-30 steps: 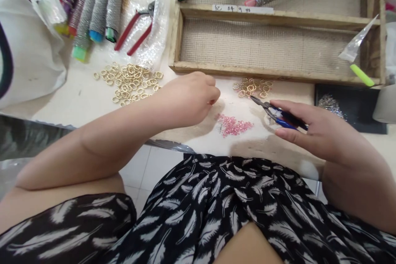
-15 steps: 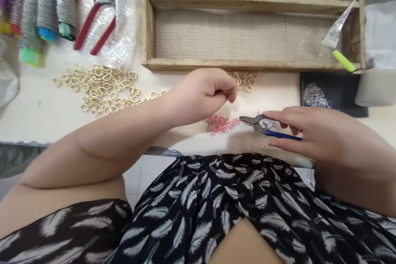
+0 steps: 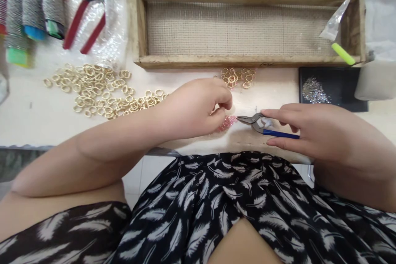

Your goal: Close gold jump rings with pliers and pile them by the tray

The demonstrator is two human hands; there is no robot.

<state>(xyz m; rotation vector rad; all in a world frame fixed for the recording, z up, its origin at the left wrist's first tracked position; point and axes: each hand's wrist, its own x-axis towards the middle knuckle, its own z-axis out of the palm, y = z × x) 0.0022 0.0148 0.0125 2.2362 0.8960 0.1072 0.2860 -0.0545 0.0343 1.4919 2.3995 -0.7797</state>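
My left hand (image 3: 206, 107) is curled over the pile of small pink beads (image 3: 227, 123), its thumb and forefinger brought together. Whatever the fingertips may hold is too small to make out. Part of the pile is covered by this hand. In my right hand (image 3: 312, 130) is a pair of blue-handled pliers (image 3: 255, 120), with the narrow tips pointing left at the edge of the beads. Gold twisted rings (image 3: 102, 95) lie loose to the left of my left hand. A smaller group of rings (image 3: 236, 76), some with pinkish parts, lies just beyond it.
A wooden tray with a mesh bottom (image 3: 247, 61) spans the back. Red-handled pliers (image 3: 93, 35) rest on bubble wrap (image 3: 117, 45), beside several silver-wound rolls (image 3: 32, 4). At right, a black tray (image 3: 345, 86) holds silvery bits, near a white container (image 3: 375, 84).
My left hand has come down nearer to me, over the pink beads, covering more of the pile. The pliers in my right hand have hardly moved. The view has shifted slightly.
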